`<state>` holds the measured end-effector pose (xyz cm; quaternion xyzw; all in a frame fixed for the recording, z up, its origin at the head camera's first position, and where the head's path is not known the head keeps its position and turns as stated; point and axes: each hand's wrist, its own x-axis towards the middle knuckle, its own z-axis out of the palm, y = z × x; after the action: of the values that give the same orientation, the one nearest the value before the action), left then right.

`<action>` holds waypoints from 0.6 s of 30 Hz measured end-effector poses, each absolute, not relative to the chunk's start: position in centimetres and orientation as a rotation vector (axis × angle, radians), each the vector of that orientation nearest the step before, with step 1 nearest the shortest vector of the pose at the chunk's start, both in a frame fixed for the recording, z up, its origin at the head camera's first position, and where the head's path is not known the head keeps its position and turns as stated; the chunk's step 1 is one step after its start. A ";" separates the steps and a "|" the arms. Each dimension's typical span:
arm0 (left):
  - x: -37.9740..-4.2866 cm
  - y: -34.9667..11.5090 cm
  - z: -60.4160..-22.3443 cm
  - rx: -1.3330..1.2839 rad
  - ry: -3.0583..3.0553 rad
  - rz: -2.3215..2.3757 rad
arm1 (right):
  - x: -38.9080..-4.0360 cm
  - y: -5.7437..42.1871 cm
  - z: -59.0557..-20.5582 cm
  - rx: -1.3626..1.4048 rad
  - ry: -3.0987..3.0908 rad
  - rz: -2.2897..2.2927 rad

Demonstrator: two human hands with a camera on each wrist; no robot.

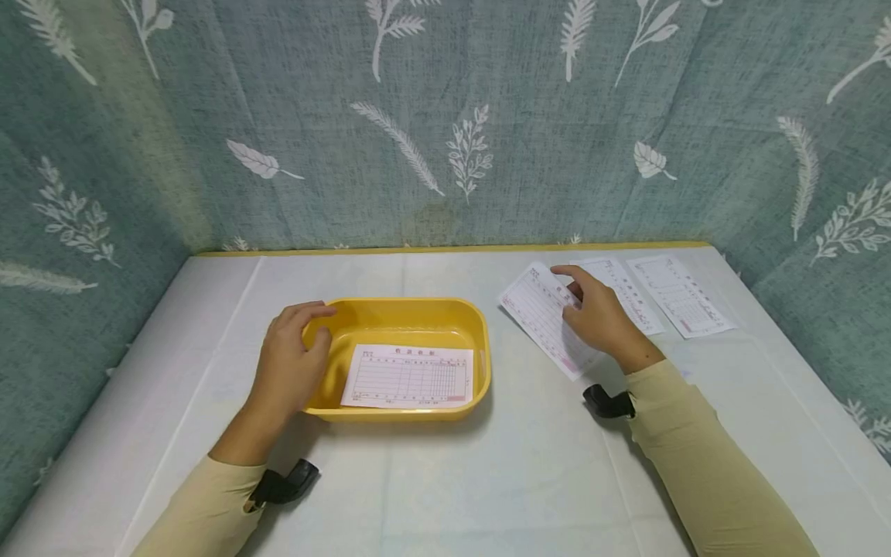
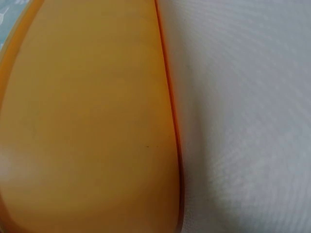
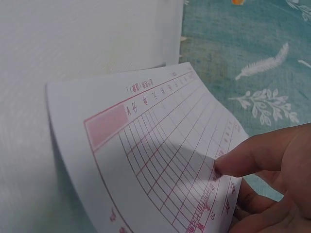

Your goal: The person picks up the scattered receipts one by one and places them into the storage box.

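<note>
A yellow plastic basin (image 1: 397,308) sits left of the middle of the table, with a printed receipt slip (image 1: 411,379) lying in it. My left hand (image 1: 292,356) holds the basin's left end, fingers curved at the far corner and thumb over the inside. The left wrist view is filled by the basin's outer wall (image 2: 92,116); no fingers show there. My right hand (image 1: 599,313) pinches another receipt slip (image 1: 539,313) by its edge, thumb on the printed face and fingers behind. In the right wrist view this slip (image 3: 160,141) is tilted and slightly bent.
Two more receipt slips, one partly behind my right hand (image 1: 626,298) and one farther right (image 1: 681,298), lie near the table's back right. A white cloth covers the table (image 1: 445,487). Teal leaf-print fabric (image 1: 445,131) stands behind and at both sides.
</note>
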<state>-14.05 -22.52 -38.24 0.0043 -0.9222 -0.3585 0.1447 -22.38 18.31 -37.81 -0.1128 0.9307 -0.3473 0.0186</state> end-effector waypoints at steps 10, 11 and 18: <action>-14.0 -22.6 -38.3 0.004 -2.656 -1.039 | -22.1 17.9 -37.5 -0.396 2.925 -1.096; -14.0 -22.6 -38.2 0.005 -2.655 -1.038 | -22.1 17.9 -37.4 -0.400 2.930 -1.097; -14.0 -22.7 -38.2 0.010 -2.660 -1.045 | -21.9 17.7 -37.1 -0.394 2.948 -1.117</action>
<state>-14.03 -22.67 -38.24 0.0033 -0.9214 -0.3621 0.1414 -21.87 17.70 -37.13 -0.1239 0.9277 -0.3516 -0.0178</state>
